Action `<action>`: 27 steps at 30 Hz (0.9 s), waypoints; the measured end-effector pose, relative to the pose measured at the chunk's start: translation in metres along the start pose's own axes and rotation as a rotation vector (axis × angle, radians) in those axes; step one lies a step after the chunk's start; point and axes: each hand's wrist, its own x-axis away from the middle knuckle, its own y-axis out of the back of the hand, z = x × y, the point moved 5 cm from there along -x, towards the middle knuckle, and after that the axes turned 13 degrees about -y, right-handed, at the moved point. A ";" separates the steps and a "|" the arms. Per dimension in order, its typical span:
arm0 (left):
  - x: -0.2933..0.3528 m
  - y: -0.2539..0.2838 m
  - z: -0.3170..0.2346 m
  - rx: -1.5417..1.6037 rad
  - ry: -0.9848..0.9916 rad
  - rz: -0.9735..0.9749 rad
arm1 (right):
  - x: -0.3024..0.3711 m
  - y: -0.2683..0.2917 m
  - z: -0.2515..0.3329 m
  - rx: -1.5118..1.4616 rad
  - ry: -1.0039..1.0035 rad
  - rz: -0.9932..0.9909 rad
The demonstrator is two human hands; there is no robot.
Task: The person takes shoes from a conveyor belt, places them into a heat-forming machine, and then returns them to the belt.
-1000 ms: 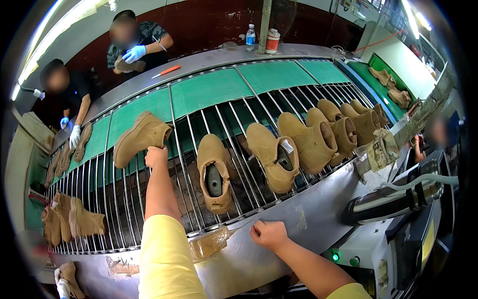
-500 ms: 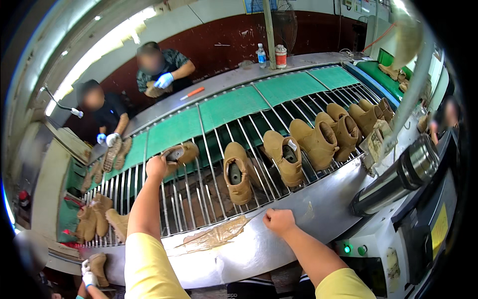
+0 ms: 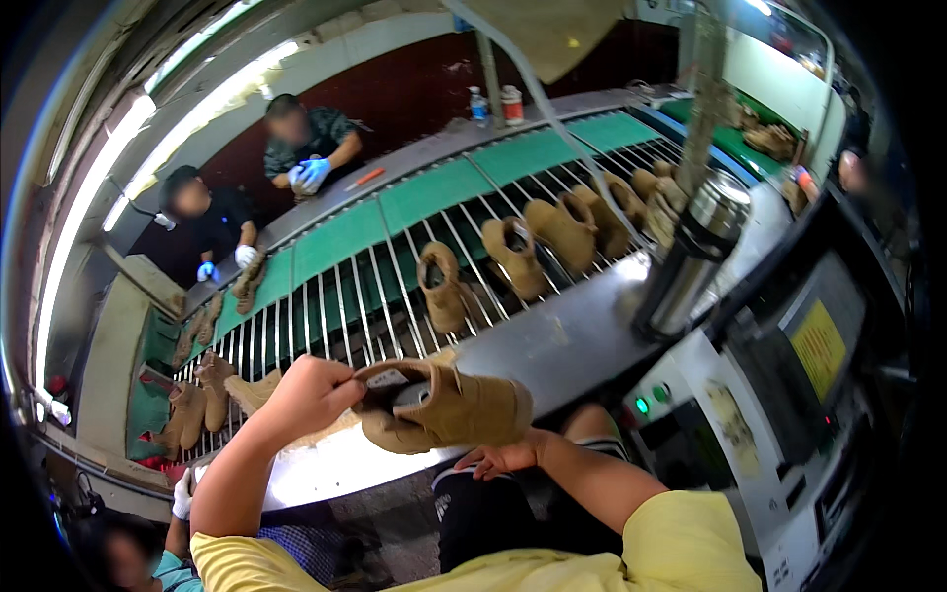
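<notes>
The left hand was clenched on the collar of a tan boot, above the counter. The right hand, fingers loosely curled, lay beneath the toe; contact undetermined.

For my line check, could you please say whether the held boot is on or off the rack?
The boot is off the rack: the left hand holds it nearer the camera, covering part of the steel ledge.
</notes>
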 end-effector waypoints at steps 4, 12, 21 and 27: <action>0.041 -0.036 -0.084 -0.015 -0.403 0.155 | 0.027 -0.097 -0.065 -0.020 0.122 0.292; 0.052 -0.089 -0.209 -0.082 -0.955 0.277 | 0.113 -0.124 -0.167 -0.273 0.529 0.446; -0.021 -0.234 -0.124 0.556 -0.301 0.217 | 0.364 -0.189 -0.365 -0.219 1.497 -1.038; -0.090 -0.335 0.062 0.224 -0.204 -0.203 | 0.530 -0.271 -0.474 0.172 1.721 -2.313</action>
